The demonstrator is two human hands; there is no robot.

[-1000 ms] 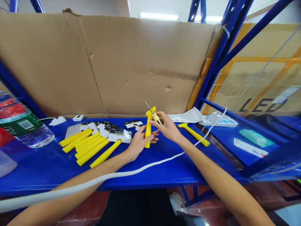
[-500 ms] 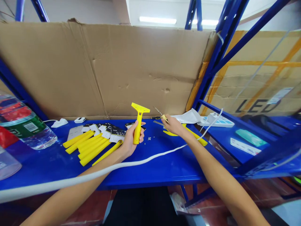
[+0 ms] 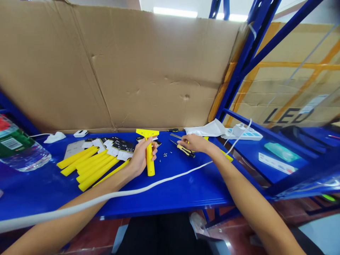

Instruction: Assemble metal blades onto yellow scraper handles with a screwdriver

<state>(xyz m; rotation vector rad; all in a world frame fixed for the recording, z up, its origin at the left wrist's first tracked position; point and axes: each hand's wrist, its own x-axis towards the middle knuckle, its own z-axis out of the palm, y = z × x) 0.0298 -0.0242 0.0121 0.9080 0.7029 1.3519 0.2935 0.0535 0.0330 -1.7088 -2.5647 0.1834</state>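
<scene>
My left hand (image 3: pixel 140 156) is closed round the handle of a yellow scraper (image 3: pixel 150 163), its wide T-shaped head tilted up and no blade visible on it. My right hand (image 3: pixel 195 142) hovers low, fingers loosely curled and slightly apart, just above a screwdriver (image 3: pixel 186 150) with a yellow and black handle. That screwdriver lies on the blue shelf, its shaft pointing left. Close to my right fingertips is a thin metal strip (image 3: pixel 175 136). Between the hands lie several small screws (image 3: pixel 165 154). More yellow scraper parts (image 3: pixel 205 139) are partly hidden behind my right hand.
Several yellow handles (image 3: pixel 98 171) and black-and-white cards (image 3: pixel 122 147) lie to the left, near a large bottle (image 3: pixel 21 148). A white cable (image 3: pixel 159 183) crosses in front of my forearms. Cardboard (image 3: pixel 159 71) stands behind; a power strip (image 3: pixel 245 134) sits at right.
My right hand has lowered and let go of the screwdriver, which now rests on the shelf. My left hand has brought the scraper lower. The view has tipped downward.
</scene>
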